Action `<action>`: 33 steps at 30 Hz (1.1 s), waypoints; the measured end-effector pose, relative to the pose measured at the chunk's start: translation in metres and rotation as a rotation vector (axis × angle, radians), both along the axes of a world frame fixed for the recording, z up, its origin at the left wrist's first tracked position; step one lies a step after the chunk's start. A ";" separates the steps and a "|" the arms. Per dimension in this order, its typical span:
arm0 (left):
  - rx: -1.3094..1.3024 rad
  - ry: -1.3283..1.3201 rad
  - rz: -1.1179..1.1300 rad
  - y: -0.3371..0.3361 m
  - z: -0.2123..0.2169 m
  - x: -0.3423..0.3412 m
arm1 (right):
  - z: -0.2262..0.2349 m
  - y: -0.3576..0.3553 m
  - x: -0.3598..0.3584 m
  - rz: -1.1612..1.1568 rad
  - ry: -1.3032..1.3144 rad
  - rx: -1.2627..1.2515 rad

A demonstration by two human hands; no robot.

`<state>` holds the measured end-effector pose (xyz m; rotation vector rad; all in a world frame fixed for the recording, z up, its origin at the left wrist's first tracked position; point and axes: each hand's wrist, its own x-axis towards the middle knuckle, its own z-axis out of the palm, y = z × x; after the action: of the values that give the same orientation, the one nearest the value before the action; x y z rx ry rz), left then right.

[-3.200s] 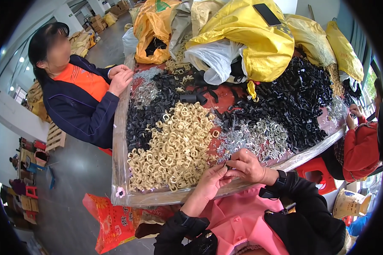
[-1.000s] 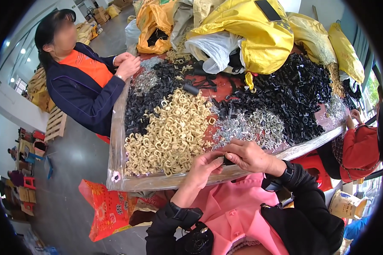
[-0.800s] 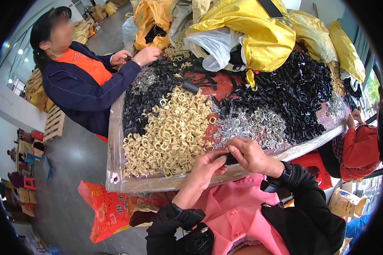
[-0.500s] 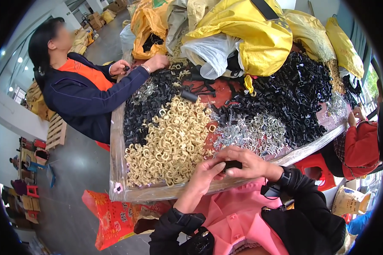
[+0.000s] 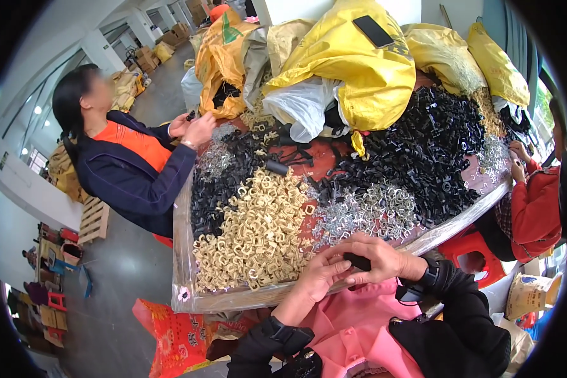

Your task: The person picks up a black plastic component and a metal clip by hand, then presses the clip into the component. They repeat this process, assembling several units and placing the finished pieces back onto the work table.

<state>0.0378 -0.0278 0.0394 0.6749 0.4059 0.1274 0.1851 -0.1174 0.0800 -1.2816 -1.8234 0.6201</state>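
While my left hand (image 5: 321,275) steadies it, my right hand (image 5: 375,258) pinches a small black clip (image 5: 358,261) — both gripping — beside the silver clips (image 5: 365,214).

- A heap of beige plastic clips (image 5: 258,239) lies at the table's seven o'clock.
- Black plastic parts (image 5: 431,157) pile up toward two o'clock.
- Small silvery metal pieces (image 5: 365,214) sit between those two heaps.
- A yellow sack (image 5: 353,63) lies at twelve o'clock, a dark phone (image 5: 373,31) on top.
- A co-worker in an orange vest (image 5: 132,145) stands at ten o'clock.
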 end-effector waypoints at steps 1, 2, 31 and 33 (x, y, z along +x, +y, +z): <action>-0.045 -0.021 -0.045 0.000 -0.001 0.004 | 0.000 -0.004 0.002 -0.064 -0.021 0.020; -0.091 -0.041 -0.091 0.001 -0.002 0.008 | 0.000 -0.009 0.004 -0.129 -0.041 0.039; 1.692 0.381 0.100 0.113 -0.020 0.105 | -0.038 0.010 0.098 -0.530 -0.538 -0.040; 1.837 0.376 0.201 0.124 -0.023 0.121 | -0.039 0.021 0.123 -0.754 -0.722 0.058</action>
<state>0.1588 0.0965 0.0161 2.4901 0.6668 0.5967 0.3080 -0.0961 0.0413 -2.1574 -1.6418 -0.3552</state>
